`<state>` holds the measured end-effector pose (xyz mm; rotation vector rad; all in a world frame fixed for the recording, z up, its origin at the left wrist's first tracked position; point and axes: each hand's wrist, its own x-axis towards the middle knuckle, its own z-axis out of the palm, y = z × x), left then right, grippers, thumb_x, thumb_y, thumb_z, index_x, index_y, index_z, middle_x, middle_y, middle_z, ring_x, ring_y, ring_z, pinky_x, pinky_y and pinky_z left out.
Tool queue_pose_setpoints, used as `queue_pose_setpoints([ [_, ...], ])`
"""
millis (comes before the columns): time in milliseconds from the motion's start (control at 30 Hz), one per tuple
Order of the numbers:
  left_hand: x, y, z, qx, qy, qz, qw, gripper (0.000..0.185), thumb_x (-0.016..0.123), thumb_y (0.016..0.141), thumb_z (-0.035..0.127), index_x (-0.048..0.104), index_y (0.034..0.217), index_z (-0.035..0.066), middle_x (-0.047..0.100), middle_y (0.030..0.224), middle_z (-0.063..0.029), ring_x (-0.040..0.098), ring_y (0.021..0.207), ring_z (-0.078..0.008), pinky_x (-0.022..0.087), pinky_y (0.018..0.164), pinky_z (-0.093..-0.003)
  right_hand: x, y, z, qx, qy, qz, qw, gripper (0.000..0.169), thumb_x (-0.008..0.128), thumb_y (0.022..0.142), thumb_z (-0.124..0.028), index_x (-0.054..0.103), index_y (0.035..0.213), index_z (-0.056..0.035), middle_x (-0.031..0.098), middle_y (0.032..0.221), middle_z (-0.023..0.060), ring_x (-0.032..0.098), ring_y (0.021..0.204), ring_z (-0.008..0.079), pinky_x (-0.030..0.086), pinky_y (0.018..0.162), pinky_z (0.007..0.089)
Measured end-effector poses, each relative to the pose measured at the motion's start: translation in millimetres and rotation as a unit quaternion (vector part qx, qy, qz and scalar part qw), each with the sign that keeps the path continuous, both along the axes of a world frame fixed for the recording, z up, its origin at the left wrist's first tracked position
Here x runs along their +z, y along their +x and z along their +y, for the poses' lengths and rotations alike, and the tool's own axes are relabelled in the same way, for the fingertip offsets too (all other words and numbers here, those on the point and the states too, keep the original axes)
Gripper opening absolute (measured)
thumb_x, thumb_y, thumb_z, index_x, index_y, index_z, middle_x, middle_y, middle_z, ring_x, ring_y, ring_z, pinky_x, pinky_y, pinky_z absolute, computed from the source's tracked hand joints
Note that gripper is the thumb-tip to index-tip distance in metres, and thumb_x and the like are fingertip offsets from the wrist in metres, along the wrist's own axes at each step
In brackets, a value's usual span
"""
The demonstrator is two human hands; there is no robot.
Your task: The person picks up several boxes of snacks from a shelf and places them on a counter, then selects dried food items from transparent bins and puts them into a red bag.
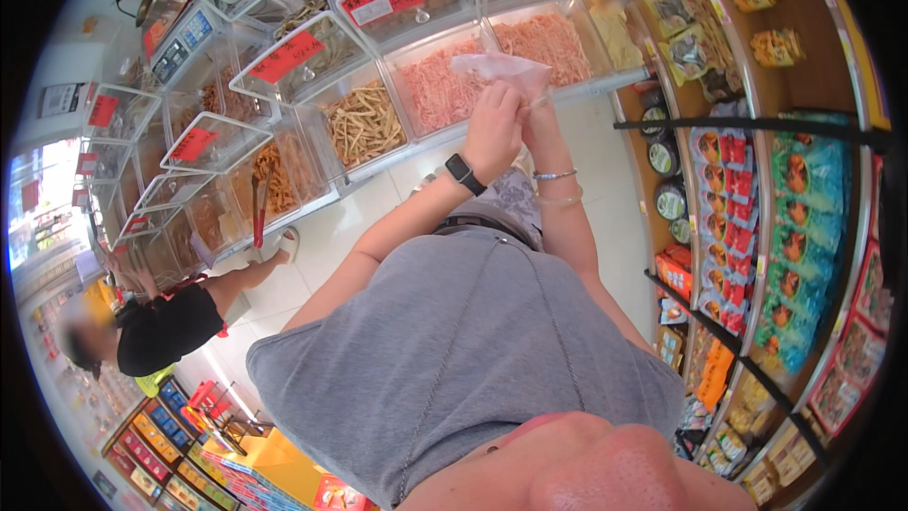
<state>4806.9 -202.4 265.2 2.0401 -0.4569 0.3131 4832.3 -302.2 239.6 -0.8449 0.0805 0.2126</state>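
A thin clear plastic bag (507,69) stands up from my two hands, in front of the bins of shredded pink dried food (443,89). My left hand (495,124), with a black smartwatch (464,174) at the wrist, has its fingers closed on the bag's gathered part. Pressed against it, my right hand (540,117) also grips the bag; a bracelet and a pale bangle circle that wrist. The fingertips are partly hidden where the hands meet. Left of the pink food is a bin of dried tan strips (364,124).
Clear lidded bins with red handwritten signs (383,0) line the front and left. Red-handled tongs (260,213) rest at a left bin. A person in black (170,326) stands at the far-left bins. Shelves of packaged goods (794,227) rise on the right. A digital scale (183,42) stands upper left.
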Motion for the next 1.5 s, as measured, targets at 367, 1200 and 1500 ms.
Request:
queue_pose_setpoints([
  [367, 14.7, 109.7, -67.5, 0.076, -0.026, 0.011, 0.997, 0.014, 0.062, 0.083, 0.009, 0.053, 0.091, 0.002, 0.056, 0.089, -0.0158, 0.054, 0.083, -0.035, 0.043, 0.071, -0.0434, -0.1, 138.2, -65.4, 0.195, 0.023, -0.062, 0.979, 0.058, 0.03, 0.102, -0.044, 0.042, 0.137, 0.0002, 0.053, 0.132, 0.0155, 0.05, 0.122, 0.0277, 0.037, 0.106, 0.0388],
  [1200, 45.8, 158.0, 21.8, 0.101, 0.195, -0.074, 0.973, 0.014, 0.06, 0.085, 0.016, 0.05, 0.081, 0.007, 0.056, 0.069, -0.011, 0.059, 0.063, -0.0314, 0.048, 0.054, -0.0411, 51.1, 208.4, 40.6, 0.438, 0.073, -0.078, 0.893, 0.095, 0.013, 0.087, -0.077, 0.017, 0.151, -0.0071, 0.022, 0.156, 0.0053, 0.041, 0.129, 0.034, 0.045, 0.094, 0.0464],
  [1500, 56.4, 118.7, 83.6, 0.085, 0.144, -0.06, 0.984, 0.015, 0.062, 0.084, 0.018, 0.051, 0.084, 0.008, 0.055, 0.073, -0.0078, 0.06, 0.063, -0.0284, 0.048, 0.055, -0.0389, 53.2, 195.7, 107.8, 0.462, 0.324, -0.018, 0.826, 0.076, 0.031, 0.092, -0.067, 0.017, 0.152, -0.0217, 0.02, 0.155, 0.0181, 0.038, 0.13, 0.037, 0.031, 0.108, 0.0539],
])
